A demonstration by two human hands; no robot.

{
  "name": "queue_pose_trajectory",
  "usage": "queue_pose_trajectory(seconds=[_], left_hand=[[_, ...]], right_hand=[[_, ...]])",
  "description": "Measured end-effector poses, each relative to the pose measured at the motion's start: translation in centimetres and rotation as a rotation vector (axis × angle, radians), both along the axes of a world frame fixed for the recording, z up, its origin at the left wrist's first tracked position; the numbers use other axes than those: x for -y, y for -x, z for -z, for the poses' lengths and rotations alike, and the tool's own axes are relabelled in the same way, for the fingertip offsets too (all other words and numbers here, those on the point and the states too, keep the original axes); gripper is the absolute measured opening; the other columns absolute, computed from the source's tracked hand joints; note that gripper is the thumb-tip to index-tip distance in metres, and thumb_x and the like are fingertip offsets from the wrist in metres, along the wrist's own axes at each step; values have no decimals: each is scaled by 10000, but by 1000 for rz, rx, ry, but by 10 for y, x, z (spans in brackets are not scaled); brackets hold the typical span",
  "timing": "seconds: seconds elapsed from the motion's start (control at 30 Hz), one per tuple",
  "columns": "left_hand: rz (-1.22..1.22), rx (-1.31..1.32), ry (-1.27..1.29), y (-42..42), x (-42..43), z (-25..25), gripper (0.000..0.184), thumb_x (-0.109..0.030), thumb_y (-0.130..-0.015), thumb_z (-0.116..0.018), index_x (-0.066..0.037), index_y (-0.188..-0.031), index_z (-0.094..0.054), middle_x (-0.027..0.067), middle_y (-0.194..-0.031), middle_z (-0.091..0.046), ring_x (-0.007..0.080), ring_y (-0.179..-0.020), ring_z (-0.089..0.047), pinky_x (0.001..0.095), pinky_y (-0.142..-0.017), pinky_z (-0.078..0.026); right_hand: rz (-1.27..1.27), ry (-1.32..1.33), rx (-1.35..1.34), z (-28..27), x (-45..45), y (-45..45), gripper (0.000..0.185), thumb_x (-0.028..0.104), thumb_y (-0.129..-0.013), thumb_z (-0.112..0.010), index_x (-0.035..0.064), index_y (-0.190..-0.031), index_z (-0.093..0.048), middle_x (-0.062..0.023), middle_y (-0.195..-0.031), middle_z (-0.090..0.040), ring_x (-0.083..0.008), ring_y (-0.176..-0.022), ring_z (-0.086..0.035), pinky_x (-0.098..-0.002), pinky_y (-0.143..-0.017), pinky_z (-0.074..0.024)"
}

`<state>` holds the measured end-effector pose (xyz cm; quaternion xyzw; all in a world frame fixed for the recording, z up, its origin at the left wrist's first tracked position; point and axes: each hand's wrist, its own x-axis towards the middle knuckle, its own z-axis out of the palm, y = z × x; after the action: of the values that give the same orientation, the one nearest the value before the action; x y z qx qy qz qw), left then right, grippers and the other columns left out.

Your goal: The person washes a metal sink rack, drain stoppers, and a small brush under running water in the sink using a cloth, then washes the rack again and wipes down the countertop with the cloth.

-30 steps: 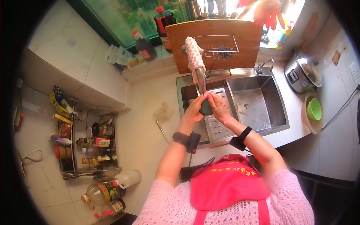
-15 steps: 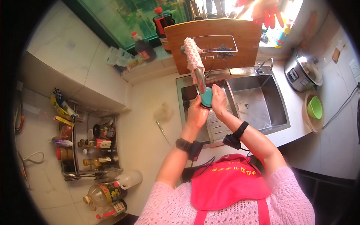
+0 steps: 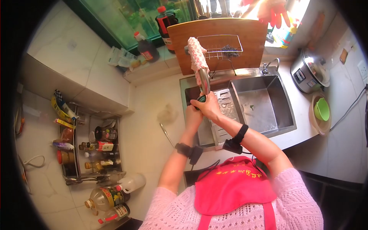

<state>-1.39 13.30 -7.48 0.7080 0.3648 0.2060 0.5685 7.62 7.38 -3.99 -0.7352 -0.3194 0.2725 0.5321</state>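
Note:
Both hands are close together under the end of the faucet (image 3: 204, 82), over the left part of the steel sink (image 3: 264, 103). My left hand (image 3: 193, 114) is closed round a small round green thing (image 3: 201, 99) with a dark rim, held tilted. My right hand (image 3: 210, 107) lies against its right side, fingers wrapped on the rim. Most of the round thing is hidden by the fingers. A pink and white fuzzy cloth (image 3: 197, 55) covers the upper part of the faucet.
A wooden board (image 3: 178, 42) stands behind the sink, with a wire rack (image 3: 220, 36) before it. A rice cooker (image 3: 306, 73) and a green bowl (image 3: 322, 110) are at the right. Left of the sink lies a thin metal tool (image 3: 166, 134); farther left, a rack of bottles (image 3: 103, 145).
The round green thing has moved left and down slightly and turned from facing up to tilted. My right hand has shifted left with it, closer to my left hand.

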Motion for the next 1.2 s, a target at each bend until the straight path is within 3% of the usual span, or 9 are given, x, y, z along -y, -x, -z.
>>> queue_pose_trajectory(seconds=[0.07, 0.1, 0.33, 0.4, 0.53, 0.9, 1.03, 1.13, 1.2], left_hand=[[-68, 15, -79, 0, 5, 5, 155, -28, -801, -632, 10, -947, -667, 33, -737, -645, 114, -660, -608, 267, -542, -455], [-107, 93, 4, -2, 7, 11, 152, -34, -804, -628, 7, -946, -667, 30, -725, -639, 110, -644, -597, 268, -530, -437], [-107, 289, 346, -2, 18, 2, 171, -44, -814, -665, 2, -978, -661, 9, -767, -638, 89, -697, -600, 251, -573, -478], [-121, 317, 380, -3, 23, -3, 206, -54, -820, -676, 3, -1017, -657, 19, -832, -647, 96, -748, -615, 248, -620, -511], [0, 304, 410, -3, 19, 7, 422, -124, -849, -685, -35, -1237, -544, 51, -1086, -617, 143, -945, -622, 278, -795, -546], [4, 302, 658, -8, 2, 9, 334, -353, -913, -607, -98, -1127, -576, 10, -992, -607, 98, -825, -598, 230, -605, -485], [-207, 399, 839, -31, 10, 13, 269, -339, -923, -587, -105, -1056, -579, -8, -913, -586, 109, -780, -584, 260, -609, -484], [-377, 524, 785, -46, 20, 8, 351, -441, -889, -625, -111, -1002, -583, -21, -862, -581, 89, -678, -559, 244, -496, -430], [-382, 548, 815, -48, 16, 10, 353, -422, -911, -599, -86, -1012, -572, 4, -906, -593, 125, -760, -594, 291, -587, -493]], right_hand=[[142, -122, 327, 24, -9, 5, 399, 313, -737, -730, 12, -968, -610, -163, -932, -590, -306, -915, -537, -416, -808, -428], [34, -73, 266, 23, -6, 3, 369, 301, -791, -677, 17, -1012, -592, -175, -986, -525, -345, -1009, -443, -430, -890, -367], [-23, -182, -286, 29, -2, -5, 232, 218, -853, -608, 22, -975, -580, -95, -912, -544, -232, -922, -491, -354, -846, -397], [22, -269, -498, 19, 3, -4, 211, 200, -864, -594, 24, -977, -573, -50, -888, -547, -171, -889, -503, -311, -827, -402], [21, -310, -440, 34, 4, -18, 171, 162, -895, -547, 37, -1010, -566, -10, -897, -563, -109, -864, -520, -266, -795, -423], [-120, -353, -957, 41, 26, -47, 212, 224, -950, -502, 73, -1072, -586, -17, -975, -601, -115, -918, -560, -281, -768, -459], [238, -174, -784, 39, 12, -25, 324, 350, -981, -446, 61, -997, -591, -14, -858, -620, -153, -760, -581, -331, -665, -458], [316, -142, -217, 31, 10, -18, 378, 363, -988, -419, 22, -961, -581, -92, -748, -589, -197, -689, -570, -372, -648, -438], [297, -106, -60, 27, 10, -20, 389, 336, -992, -394, -13, -910, -547, -175, -716, -545, -327, -699, -563, -424, -660, -423]])
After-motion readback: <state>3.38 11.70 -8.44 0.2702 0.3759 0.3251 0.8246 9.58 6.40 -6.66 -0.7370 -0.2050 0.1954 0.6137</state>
